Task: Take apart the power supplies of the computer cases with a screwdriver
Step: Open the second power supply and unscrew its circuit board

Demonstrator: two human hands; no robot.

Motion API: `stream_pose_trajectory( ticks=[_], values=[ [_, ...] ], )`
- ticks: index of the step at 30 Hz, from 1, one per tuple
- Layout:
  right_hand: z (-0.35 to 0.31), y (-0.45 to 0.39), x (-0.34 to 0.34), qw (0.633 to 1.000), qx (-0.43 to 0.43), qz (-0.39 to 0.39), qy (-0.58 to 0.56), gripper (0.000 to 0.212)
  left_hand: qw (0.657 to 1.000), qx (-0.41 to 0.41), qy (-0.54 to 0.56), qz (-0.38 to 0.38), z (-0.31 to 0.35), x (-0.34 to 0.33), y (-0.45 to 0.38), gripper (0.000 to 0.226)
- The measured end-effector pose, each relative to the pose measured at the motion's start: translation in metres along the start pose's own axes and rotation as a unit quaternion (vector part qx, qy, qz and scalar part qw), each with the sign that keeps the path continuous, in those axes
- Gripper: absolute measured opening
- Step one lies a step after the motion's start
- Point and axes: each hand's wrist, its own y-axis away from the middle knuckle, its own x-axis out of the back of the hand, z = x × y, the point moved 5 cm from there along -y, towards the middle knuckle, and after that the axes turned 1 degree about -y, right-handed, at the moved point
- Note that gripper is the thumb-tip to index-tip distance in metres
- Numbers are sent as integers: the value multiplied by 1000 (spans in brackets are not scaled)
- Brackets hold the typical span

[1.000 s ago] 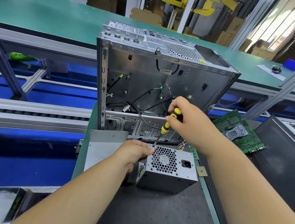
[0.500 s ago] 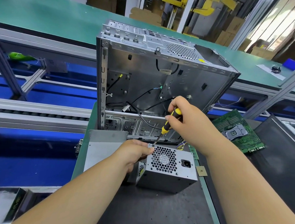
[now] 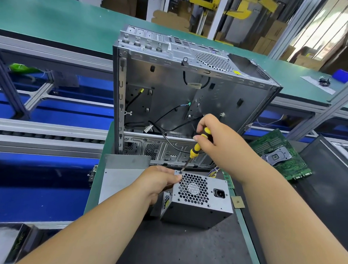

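— Where's the power supply (image 3: pixel 196 200)?

— Lower centre of the frame, a grey metal box standing on the dark mat (image 3: pixel 184 250) of the counter (image 3: pixel 99 178), its honeycomb fan grille and black power socket facing up toward us.

— And the hands?

— The left hand (image 3: pixel 159 183) comes in from the lower left; its grip is curled round the box's upper left corner, thumb tip right beside the grille. The right hand (image 3: pixel 214 141), centre right, has its grip closed on the yellow-and-black handle of a screwdriver (image 3: pixel 196 148). The shaft slants down and left, and the tip sits at the top left corner of the grille face, just by the left thumb.

— What's behind?

— An open computer case (image 3: pixel 180 102) stands upright right behind the supply, filling the middle of the frame, with loose black cables hanging inside. A flat grey metal panel (image 3: pixel 119 179) lies to the left of the supply, partly under the left wrist.

— Anything to the right?

— A green circuit board (image 3: pixel 281 154) lies at centre right, beside the case. Across the top of the frame runs a long green bench surface (image 3: pixel 54 21), and silver rails (image 3: pixel 45 130) with blue beneath them cross the left side.
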Motion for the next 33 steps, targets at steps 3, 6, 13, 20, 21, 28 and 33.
stream_pose_trajectory(
  ticks=[3, 6, 13, 20, 21, 28, 33],
  values=[
    [-3, 0, 1, 1000, 4, -19, -9, 8, 1000, 0, -1, 7, 1, 2, 1, 40],
    [-4, -2, 3, 995, 6, 20, 93, 18, 1000, 2, -1, 8, 1, 2, 0, 41],
    [-2, -3, -2, 1000, -4, 15, 7, 9, 1000, 4, -13, 7, 2, 2, 1, 32],
    [-4, -2, 0, 996, 3, 40, 83, 26, 1000, 8, -12, 10, 1, 3, 2, 30],
    [-3, -2, 2, 995, -2, 50, 90, 31, 1000, 9, -11, 9, 2, 2, 3, 29],
    [-1, 3, -3, 999, -9, 27, -35, 15, 1000, 12, -9, 12, 5, 0, 8, 27],
    [-1, 2, -3, 998, -9, 44, 42, 22, 997, -12, -74, -26, 15, -2, 15, 25]
  ],
)
